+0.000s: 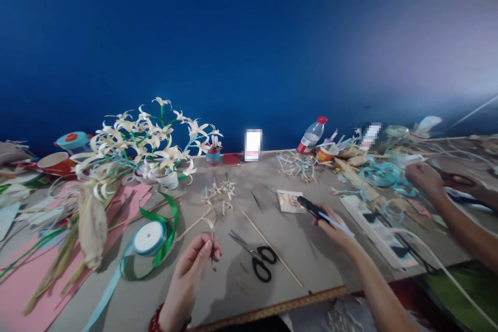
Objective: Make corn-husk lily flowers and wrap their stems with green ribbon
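Note:
My left hand [196,257] is raised over the near table edge, fingers pinched on a thin straw stem with a small pale flower [211,224] at its tip. My right hand [333,227] grips a black glue gun [311,208] with a clear glue stick poking out behind, its nozzle pointing left over a small card [288,201]. Black-handled scissors [254,258] and a thin wooden stick [272,249] lie on the grey table [233,290] between my hands.
A bouquet of pale straw flowers [151,140] stands in a white cup at left, beside a green ribbon roll [150,238] and pink paper [23,290]. A water bottle [312,136], cups and blue string clutter the back. Another person's hands [426,176] work at right near a power strip [373,228].

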`<state>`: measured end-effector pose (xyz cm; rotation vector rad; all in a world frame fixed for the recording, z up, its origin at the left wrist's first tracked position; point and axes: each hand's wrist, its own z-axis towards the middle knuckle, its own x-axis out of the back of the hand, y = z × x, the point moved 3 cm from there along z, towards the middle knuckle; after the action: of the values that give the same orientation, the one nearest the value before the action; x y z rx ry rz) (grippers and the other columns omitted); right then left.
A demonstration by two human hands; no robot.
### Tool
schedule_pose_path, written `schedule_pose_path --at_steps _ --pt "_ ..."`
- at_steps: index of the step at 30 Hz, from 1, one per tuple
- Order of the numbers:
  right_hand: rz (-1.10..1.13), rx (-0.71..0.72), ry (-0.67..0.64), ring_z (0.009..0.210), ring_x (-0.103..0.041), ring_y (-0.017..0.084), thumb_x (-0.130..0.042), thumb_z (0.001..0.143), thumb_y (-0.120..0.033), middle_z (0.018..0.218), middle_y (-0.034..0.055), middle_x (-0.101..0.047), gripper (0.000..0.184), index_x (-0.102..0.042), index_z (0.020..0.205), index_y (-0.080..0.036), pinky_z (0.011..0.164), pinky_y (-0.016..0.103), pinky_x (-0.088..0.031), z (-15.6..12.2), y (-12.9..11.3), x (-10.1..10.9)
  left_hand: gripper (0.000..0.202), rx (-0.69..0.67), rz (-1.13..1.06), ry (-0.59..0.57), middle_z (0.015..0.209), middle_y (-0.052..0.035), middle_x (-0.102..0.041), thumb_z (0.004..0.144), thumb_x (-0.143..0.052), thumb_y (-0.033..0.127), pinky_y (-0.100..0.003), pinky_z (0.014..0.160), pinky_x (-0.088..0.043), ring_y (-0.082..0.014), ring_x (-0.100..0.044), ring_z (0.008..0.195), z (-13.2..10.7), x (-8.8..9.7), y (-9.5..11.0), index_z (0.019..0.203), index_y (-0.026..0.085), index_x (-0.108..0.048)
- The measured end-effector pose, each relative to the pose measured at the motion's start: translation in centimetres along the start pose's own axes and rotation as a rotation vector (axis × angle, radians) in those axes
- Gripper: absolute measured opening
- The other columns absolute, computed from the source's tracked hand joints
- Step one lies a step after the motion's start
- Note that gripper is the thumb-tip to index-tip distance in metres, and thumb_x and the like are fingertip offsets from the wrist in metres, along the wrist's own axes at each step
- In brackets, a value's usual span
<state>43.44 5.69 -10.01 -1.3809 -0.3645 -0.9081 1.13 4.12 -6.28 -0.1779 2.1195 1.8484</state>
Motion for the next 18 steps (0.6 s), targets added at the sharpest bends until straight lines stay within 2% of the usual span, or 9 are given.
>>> schedule_pose_path --at_steps 4,6,10,13,16,18 --pt "0.298 -0.16 -0.028 0.05 -0.062 0.021 -0.059 0.066 -0.034 0.055 0.0023 -0.068 0.022 -0.072 0.075 -0.019 0.052 0.032 -0.051 0.0 -0.2 -0.3 0.029 -0.002 -0.005 -0.019 0.073 -0.0015 -0.059 0.089 -0.063 0.045 -0.027 0.073 -0.042 -0.016 -0.052 0.072 0.1 -0.3 0.0 0.08 0.018 -0.062" --pt "0.43 -0.253 0.068 0.047 -0.06 0.018 -0.063 0.067 -0.038 0.058 0.0045 -0.069 0.024 -0.071 0.073 -0.016 0.047 0.029 -0.048 0.0 -0.4 -0.3 0.028 -0.005 -0.009 -0.028 0.073 -0.0014 -0.06 0.09 -0.062 0.044 -0.027 0.073 -0.042 -0.0159 -0.052 0.073 0.2 -0.4 -0.1 0.08 0.018 -0.062" --pt "0.649 -0.396 0.367 0.045 -0.057 0.013 -0.068 0.064 -0.041 0.066 0.0033 -0.07 0.028 -0.065 0.076 -0.016 0.042 0.024 -0.046 -0.4 -1.1 0.2 0.027 0.004 -0.003 -0.026 0.073 -0.0014 -0.06 0.091 -0.061 0.044 -0.027 0.073 -0.042 -0.0162 -0.053 0.073 0.1 -0.3 -0.2 0.082 0.018 -0.061" --pt "0.76 -0.44 0.474 0.044 -0.056 0.011 -0.071 0.061 -0.038 0.065 0.001 -0.069 0.026 -0.063 0.075 -0.018 0.041 0.022 -0.046 -1.0 -2.7 1.0 0.028 0.002 0.013 -0.036 0.073 -0.0019 -0.059 0.092 -0.06 0.043 -0.027 0.073 -0.042 -0.0165 -0.053 0.073 0.2 -0.3 -0.1 0.08 0.018 -0.061" --pt "0.849 -0.413 0.448 0.052 -0.064 0.015 -0.074 0.063 -0.037 0.072 0.0041 -0.073 0.027 -0.065 0.08 -0.018 0.049 0.026 -0.054 -2.4 -5.9 1.5 0.03 -0.012 0.029 -0.041 0.073 -0.0024 -0.059 0.092 -0.059 0.044 -0.028 0.072 -0.042 -0.0169 -0.052 0.072 0.3 -0.6 0.2 0.078 0.018 -0.062" --pt "0.887 -0.321 0.323 0.055 -0.068 0.019 -0.075 0.068 -0.037 0.077 0.0066 -0.075 0.026 -0.066 0.084 -0.019 0.055 0.032 -0.058 -4.0 -8.9 1.2 0.03 -0.024 0.037 -0.04 0.072 -0.0027 -0.059 0.091 -0.059 0.044 -0.028 0.071 -0.042 -0.0171 -0.053 0.071 0.3 -0.9 0.4 0.078 0.018 -0.062"
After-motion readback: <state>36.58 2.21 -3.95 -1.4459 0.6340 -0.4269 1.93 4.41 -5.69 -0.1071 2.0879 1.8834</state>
